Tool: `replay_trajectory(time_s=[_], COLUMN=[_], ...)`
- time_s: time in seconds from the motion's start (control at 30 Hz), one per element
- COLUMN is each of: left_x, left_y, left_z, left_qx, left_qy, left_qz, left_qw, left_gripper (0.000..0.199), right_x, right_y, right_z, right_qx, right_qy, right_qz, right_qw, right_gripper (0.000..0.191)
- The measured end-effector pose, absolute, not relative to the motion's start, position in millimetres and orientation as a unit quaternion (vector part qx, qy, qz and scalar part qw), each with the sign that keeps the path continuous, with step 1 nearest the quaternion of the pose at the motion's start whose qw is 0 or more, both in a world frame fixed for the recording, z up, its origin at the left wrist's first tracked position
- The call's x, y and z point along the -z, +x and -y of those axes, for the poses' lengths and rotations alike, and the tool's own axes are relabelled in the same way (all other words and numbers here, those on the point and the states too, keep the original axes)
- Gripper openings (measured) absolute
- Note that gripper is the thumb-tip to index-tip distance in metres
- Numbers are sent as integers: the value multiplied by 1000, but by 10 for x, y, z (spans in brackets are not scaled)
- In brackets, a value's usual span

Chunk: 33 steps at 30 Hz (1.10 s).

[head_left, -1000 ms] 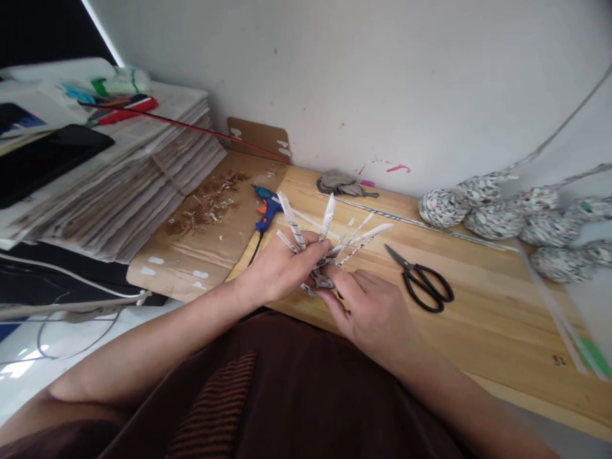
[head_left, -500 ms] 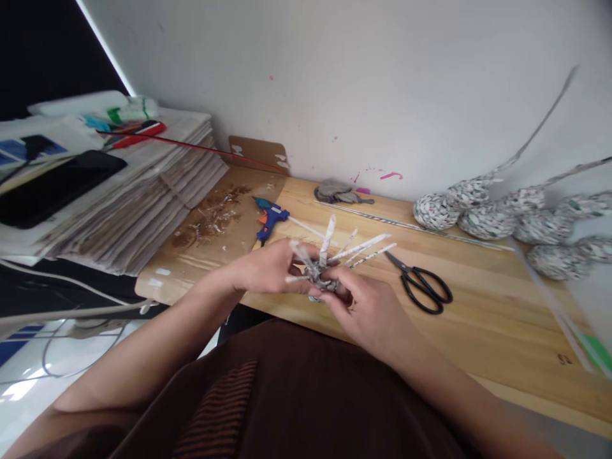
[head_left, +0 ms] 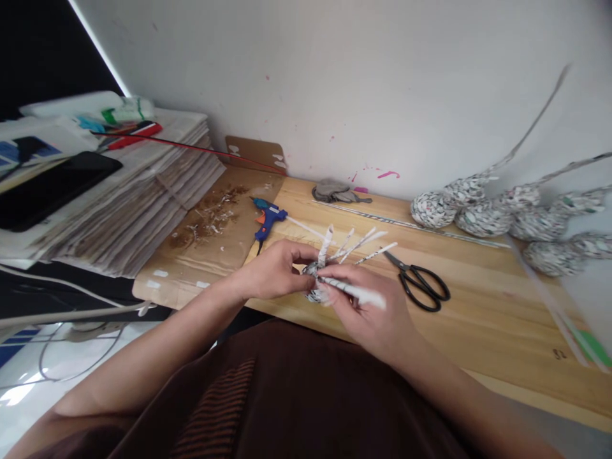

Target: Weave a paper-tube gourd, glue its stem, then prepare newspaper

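- Just above the near edge of the wooden surface (head_left: 497, 319), a small woven paper piece (head_left: 313, 293) is held between the two hands; whether the surface is touched by it cannot be told.
- By the left hand (head_left: 270, 271), the piece is held at its left side: the grip is partly closed, with fingers curved over the far side and the thumb laid nearer.
- By the right hand (head_left: 375, 306), a white paper tube (head_left: 356, 292) is pinched near its base, at the right side of the piece; this grip is closed to a narrow gap between thumb and fingers, and the tube's blurred free end is laid across the hand.
- Beyond the grip, other paper tubes (head_left: 361, 241) are fanned out from the piece.
- To the right, near the right hand, black-handled scissors (head_left: 423, 287) are laid on the surface.
- Beyond the left hand, a blue glue gun (head_left: 270, 220) is seen beside the cardboard (head_left: 215, 242).
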State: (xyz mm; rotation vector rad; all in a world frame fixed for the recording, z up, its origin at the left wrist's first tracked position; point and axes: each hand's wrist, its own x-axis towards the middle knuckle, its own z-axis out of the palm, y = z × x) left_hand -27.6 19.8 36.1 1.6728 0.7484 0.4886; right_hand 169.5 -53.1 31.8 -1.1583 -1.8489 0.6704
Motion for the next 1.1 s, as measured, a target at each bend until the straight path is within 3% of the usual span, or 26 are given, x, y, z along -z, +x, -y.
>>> replay_trajectory(time_s=[0.17,0.57,0.73,0.97,1.1], left_x=[-317,-248,-185,-114,-89], left_y=[-284,-269,-255,-181,-144], left_z=[-182,-176,-137,-47,-14], left_qx=[-211,-259,-327,-409,-427], left_qy=[672,578,612,634,652], left_qz=[-317,-365,-344,-368,-383], left_qw=[635,682,633,544,497], left_gripper=[38,42,37,39,40], right_x=[-278,-369,-369,-423,-513], right_y=[1684,1826,1880,1701,1631], right_z=[537,611,637,621,531], right_qx=[-261,-235,-232,-391,-364], right_qy=[-488,-453,-437,-412,-416], right_qz=[704,702,681,582,560], right_qw=[446,497,540,582,617], right_gripper=[10,23,26,12,11])
